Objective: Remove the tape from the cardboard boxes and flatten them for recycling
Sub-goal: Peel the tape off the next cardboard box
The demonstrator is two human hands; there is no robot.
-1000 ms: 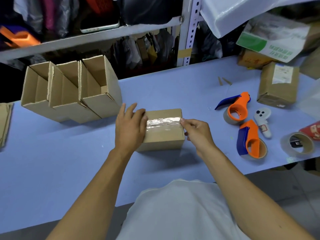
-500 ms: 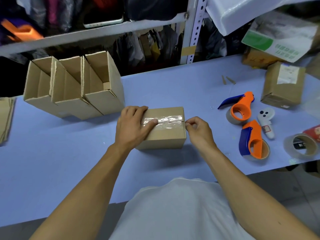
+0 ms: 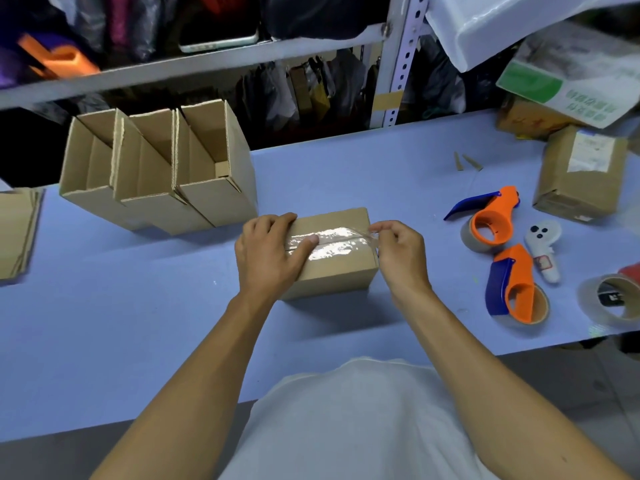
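- Small closed brown cardboard box point(image 3: 334, 268): lies at the centre of the light blue table point(image 3: 138, 323), a strip of clear glossy tape point(image 3: 329, 241) running along its top seam.
- Left hand point(image 3: 268, 252): covers the box's 9 o'clock end, fingers curled over the far edge, thumb pressed flat on the tape; it grips the box.
- Right hand point(image 3: 398, 252): at the box's 3 o'clock end, fingers curled, thumb and forefinger pinching the tape end, which is lifted slightly off the corner.
- Three open-topped brown cardboard boxes point(image 3: 159, 171): stand touching in a row at 10 o'clock of the taped box.
- Flat brown cardboard stack point(image 3: 17, 233): at the table's 9 o'clock edge.
- Two orange-and-blue tape dispensers point(image 3: 491, 220) point(image 3: 516, 285): well apart from the box, at 3 o'clock.
- White handheld controller point(image 3: 542, 247): just beside the dispensers.
- Bare roll of clear tape point(image 3: 609, 299): near the 3 o'clock table edge.
- Sealed brown labelled parcel point(image 3: 581, 174): at 2 o'clock.
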